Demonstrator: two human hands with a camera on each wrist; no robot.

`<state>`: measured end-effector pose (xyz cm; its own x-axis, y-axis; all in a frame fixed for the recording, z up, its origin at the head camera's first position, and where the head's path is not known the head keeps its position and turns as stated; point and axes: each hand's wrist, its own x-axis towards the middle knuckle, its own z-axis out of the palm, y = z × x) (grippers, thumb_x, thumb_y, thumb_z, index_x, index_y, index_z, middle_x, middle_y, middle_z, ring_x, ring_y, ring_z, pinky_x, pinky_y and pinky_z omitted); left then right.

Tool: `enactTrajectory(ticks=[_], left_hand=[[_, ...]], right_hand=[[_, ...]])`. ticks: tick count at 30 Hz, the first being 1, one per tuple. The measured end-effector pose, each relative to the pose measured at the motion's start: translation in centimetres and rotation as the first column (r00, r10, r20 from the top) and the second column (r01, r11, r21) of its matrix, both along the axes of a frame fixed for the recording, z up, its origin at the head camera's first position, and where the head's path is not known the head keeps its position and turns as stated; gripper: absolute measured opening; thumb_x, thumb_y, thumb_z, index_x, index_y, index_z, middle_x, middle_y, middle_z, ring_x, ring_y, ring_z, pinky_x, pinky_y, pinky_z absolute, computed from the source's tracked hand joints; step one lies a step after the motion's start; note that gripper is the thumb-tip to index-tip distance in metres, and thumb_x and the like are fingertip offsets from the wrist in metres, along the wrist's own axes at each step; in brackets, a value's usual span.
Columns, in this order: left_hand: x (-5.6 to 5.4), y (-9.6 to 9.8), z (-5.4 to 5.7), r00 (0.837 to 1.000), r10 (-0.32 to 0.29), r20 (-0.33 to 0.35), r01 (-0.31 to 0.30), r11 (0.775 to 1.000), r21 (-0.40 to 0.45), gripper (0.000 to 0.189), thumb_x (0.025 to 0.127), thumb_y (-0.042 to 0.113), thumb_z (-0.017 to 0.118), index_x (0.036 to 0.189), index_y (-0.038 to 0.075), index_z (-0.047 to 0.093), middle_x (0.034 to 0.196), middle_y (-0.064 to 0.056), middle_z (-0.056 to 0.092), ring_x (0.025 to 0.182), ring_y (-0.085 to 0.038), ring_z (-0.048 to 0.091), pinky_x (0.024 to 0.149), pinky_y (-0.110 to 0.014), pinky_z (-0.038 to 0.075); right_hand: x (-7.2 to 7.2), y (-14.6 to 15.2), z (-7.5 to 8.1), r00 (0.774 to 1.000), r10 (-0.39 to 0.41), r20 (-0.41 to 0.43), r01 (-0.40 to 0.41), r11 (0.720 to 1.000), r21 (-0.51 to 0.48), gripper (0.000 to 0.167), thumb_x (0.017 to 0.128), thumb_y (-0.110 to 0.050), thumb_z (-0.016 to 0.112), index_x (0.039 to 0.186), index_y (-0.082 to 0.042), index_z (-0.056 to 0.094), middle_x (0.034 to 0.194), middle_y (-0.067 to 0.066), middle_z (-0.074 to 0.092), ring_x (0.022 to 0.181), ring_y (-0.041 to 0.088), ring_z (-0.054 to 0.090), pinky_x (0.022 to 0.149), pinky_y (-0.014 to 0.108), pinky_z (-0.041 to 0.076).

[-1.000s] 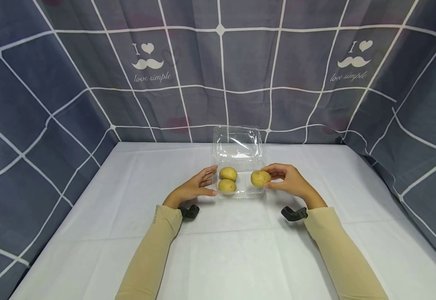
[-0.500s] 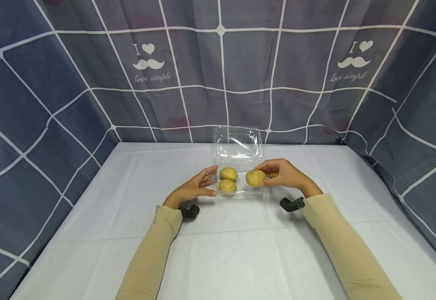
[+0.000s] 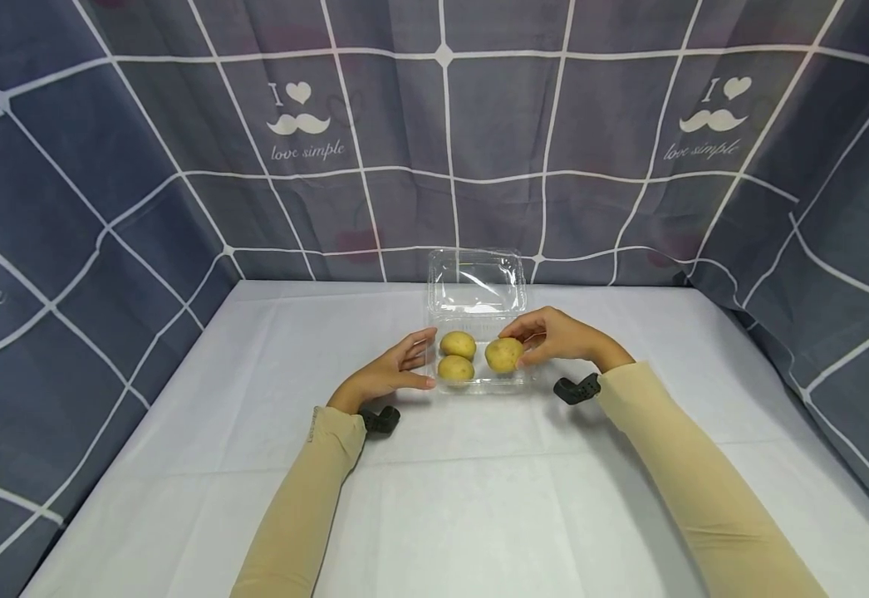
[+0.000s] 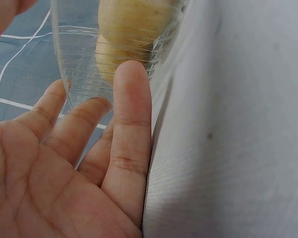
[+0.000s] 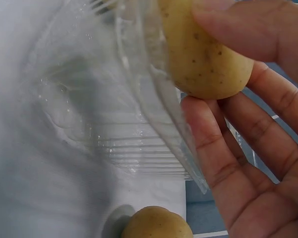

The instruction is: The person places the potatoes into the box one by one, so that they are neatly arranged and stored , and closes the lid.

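A yellow potato (image 3: 504, 355) is pinched between the thumb and fingers of my right hand (image 3: 565, 336), over the right part of an open clear plastic clamshell box (image 3: 477, 282). In the right wrist view, this potato (image 5: 208, 59) is right at the box's rim (image 5: 164, 109). Two more potatoes, a far one (image 3: 458, 344) and a near one (image 3: 455, 369), lie one behind the other in the box's left part. My left hand (image 3: 382, 371) rests beside the box's left wall, fingers extended. In the left wrist view, its fingertips are at the ridged wall (image 4: 82, 54).
Another potato (image 5: 156, 223) lies on the white cloth outside the box; my right hand hides it in the head view. The box's lid stands raised near the dark checked curtain (image 3: 397, 208) behind the white-covered table (image 3: 464, 515).
My right hand has carried its potato leftward, from the box's right edge further over the inside. The potato outside the box has gone behind the right hand. My left hand stays in place.
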<state>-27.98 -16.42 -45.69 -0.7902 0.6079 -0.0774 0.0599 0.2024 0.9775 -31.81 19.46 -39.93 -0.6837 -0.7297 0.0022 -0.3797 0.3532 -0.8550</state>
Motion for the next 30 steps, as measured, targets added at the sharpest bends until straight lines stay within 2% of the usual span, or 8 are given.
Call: enactTrajectory(ticks=[6,11,16,22,30], left_hand=[[-0.1,0.1,0.0,1.000,-0.006,-0.001,0.006,1.000,0.006,0.097,0.099,0.002,0.076,0.175,0.012,0.016,0.180,-0.015,0.017,0.163,-0.039,0.026,0.126,-0.054,0.036],[-0.1,0.0,0.0,1.000,0.002,0.000,-0.002,1.000,0.002,0.097,0.099,0.001,0.076,0.175,0.013,0.017,0.180,-0.014,0.018,0.162,-0.039,0.027,0.126,-0.054,0.037],[-0.1,0.0,0.0,1.000,0.009,0.005,-0.009,1.000,0.002,0.096,0.099,0.001,0.076,0.175,0.013,0.017,0.180,-0.015,0.018,0.162,-0.039,0.027,0.126,-0.055,0.036],[0.2,0.1,0.2,1.000,0.012,0.007,-0.012,1.000,-0.001,0.097,0.099,0.001,0.075,0.175,0.012,0.016,0.180,-0.016,0.017,0.162,-0.042,0.026,0.128,-0.055,0.033],[0.3,0.2,0.4,1.000,0.022,0.008,-0.022,1.000,-0.010,0.096,0.099,0.001,0.075,0.175,0.013,0.017,0.180,-0.014,0.017,0.162,-0.041,0.027,0.128,-0.054,0.033]], right_hand=[[-0.5,0.1,0.2,0.998,0.066,-0.001,-0.066,0.998,0.024,0.048,0.086,0.009,0.083,0.131,0.017,0.067,0.129,0.028,0.072,0.114,0.023,0.071,0.100,0.036,0.060],[-1.1,-0.2,0.5,0.997,0.079,0.028,-0.080,0.995,0.054,0.049,0.084,0.009,0.082,0.131,0.015,0.068,0.129,0.025,0.073,0.118,0.030,0.069,0.104,0.039,0.059],[-1.8,-0.8,0.7,0.995,0.085,0.042,-0.089,0.991,0.097,0.048,0.082,0.011,0.082,0.128,0.013,0.070,0.126,0.022,0.075,0.113,0.026,0.069,0.104,0.042,0.059],[-2.4,-1.6,0.9,0.988,0.151,0.042,-0.156,0.979,0.134,0.048,0.080,0.008,0.086,0.125,0.012,0.071,0.123,0.020,0.076,0.111,0.027,0.070,0.104,0.048,0.058],[-2.7,-2.4,1.0,0.982,0.180,0.064,-0.188,0.970,0.156,0.047,0.079,0.010,0.085,0.124,0.013,0.071,0.123,0.020,0.075,0.111,0.026,0.069,0.104,0.043,0.059]])
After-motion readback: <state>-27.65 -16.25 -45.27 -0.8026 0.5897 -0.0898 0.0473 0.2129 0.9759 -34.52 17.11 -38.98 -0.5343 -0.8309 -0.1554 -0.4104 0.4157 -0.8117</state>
